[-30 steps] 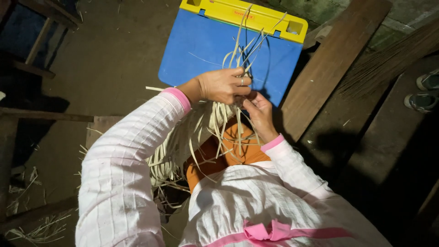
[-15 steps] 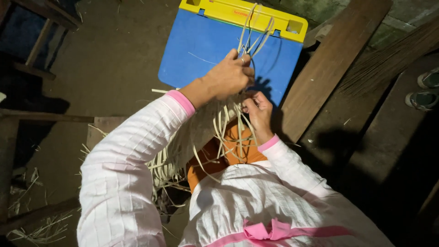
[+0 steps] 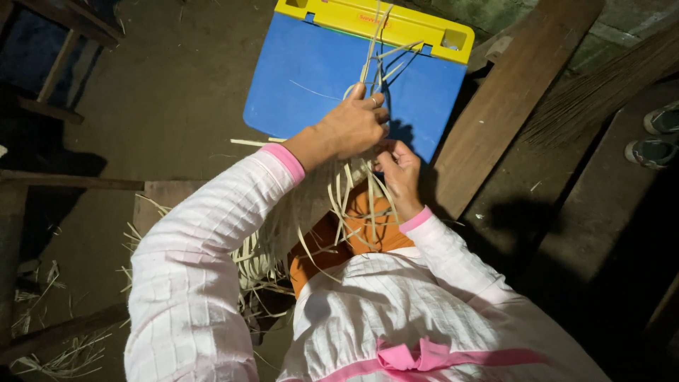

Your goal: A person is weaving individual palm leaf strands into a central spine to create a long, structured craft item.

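Note:
My left hand (image 3: 351,129) is closed around a bunch of pale straw strips (image 3: 377,53) whose ends stick up past its fingers over the blue case. Just below it, my right hand (image 3: 400,172) pinches more of the same strips where they fan out (image 3: 344,194). The strips run down into a woven straw piece (image 3: 265,244) lying across my lap, over orange cloth (image 3: 364,223). Both arms wear pink-cuffed, pale checked sleeves.
A blue plastic case with a yellow handle edge (image 3: 311,78) lies on the dirt floor ahead. A long wooden plank (image 3: 506,102) leans at the right, a broom of thin sticks (image 3: 601,88) and a shoe (image 3: 661,120) beyond. Loose straw scraps (image 3: 60,354) litter the lower left.
My left hand has pulled the bunch of strips upward and away from me, over the blue case. My right hand stays low on the weave.

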